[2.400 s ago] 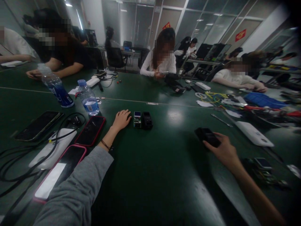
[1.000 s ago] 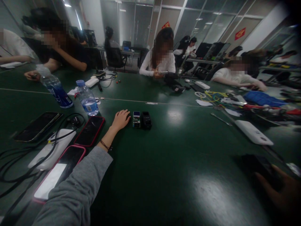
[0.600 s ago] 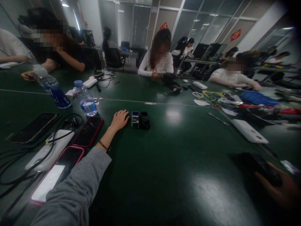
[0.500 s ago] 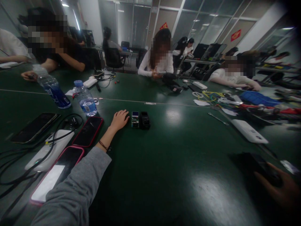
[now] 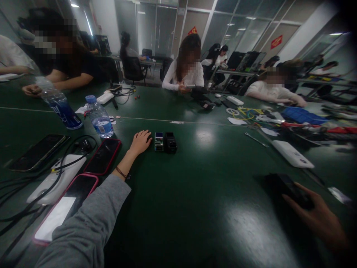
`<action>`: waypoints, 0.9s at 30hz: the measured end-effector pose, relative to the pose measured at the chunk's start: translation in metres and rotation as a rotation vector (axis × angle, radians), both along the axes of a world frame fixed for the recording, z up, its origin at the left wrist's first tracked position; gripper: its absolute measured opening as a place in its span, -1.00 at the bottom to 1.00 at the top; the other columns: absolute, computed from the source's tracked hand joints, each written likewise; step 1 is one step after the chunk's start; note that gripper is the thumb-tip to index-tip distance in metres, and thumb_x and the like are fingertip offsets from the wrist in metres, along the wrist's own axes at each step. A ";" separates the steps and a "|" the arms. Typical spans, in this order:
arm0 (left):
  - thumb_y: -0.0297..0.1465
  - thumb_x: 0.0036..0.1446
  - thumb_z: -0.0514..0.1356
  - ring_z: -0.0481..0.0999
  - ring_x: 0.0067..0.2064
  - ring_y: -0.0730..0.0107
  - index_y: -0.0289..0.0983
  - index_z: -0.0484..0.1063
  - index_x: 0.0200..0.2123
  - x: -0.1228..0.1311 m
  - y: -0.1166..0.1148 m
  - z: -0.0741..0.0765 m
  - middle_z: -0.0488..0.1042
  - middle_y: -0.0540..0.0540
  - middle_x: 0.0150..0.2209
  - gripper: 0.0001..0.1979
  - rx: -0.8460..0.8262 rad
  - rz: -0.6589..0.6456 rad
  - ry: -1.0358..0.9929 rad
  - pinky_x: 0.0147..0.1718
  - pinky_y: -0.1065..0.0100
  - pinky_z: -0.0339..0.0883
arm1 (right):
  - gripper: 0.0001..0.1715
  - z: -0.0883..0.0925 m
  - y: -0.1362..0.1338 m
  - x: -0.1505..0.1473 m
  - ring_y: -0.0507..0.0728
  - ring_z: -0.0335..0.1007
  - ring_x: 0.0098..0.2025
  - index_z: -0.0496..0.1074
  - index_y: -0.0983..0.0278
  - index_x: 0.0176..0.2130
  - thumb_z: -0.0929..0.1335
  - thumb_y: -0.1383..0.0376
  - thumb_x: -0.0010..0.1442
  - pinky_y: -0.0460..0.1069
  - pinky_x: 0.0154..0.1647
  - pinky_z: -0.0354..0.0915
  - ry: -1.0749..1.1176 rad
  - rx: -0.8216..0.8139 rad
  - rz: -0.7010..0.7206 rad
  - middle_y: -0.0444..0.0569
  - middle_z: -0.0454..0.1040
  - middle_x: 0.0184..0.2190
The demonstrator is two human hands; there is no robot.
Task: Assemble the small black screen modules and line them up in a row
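My left hand [image 5: 141, 142] lies flat on the green table [image 5: 200, 167] with its fingers stretched out. Just right of its fingertips is a small circuit board [image 5: 158, 141] with a little screen at its top. Beside the board sits a small black device [image 5: 170, 142] of about the same height. At the lower right, my right hand [image 5: 316, 214] grips a dark, blocky object [image 5: 290, 190] between thumb and fingers. That object is blurred and in shadow, so its exact kind does not show.
Phones [image 5: 102, 156], a white power bank [image 5: 57, 178], cables and two bottles [image 5: 100, 121] are on the left. To the right are a wrench [image 5: 256, 139], a white device [image 5: 292, 153], tangled wires and a blue tray [image 5: 304, 116]. Several people sit across the table.
My right hand has moved left, farther into view, with the dark blocky object in it. My left hand stays flat beside the circuit board.
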State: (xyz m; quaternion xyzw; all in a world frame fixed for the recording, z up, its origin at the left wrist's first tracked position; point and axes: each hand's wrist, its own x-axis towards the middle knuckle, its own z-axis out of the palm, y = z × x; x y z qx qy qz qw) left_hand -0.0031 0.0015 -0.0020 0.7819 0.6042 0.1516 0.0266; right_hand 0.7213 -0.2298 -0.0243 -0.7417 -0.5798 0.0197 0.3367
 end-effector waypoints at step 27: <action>-0.22 0.52 -0.02 0.20 0.49 0.04 -0.16 0.33 0.39 0.003 0.000 -0.001 0.27 -0.15 0.47 -0.52 0.013 0.030 0.002 0.44 -0.07 0.07 | -0.38 0.086 0.110 -0.457 0.30 0.33 0.29 0.26 0.09 0.39 0.38 0.04 0.47 0.30 0.31 0.30 0.075 -0.198 1.295 0.05 0.41 0.28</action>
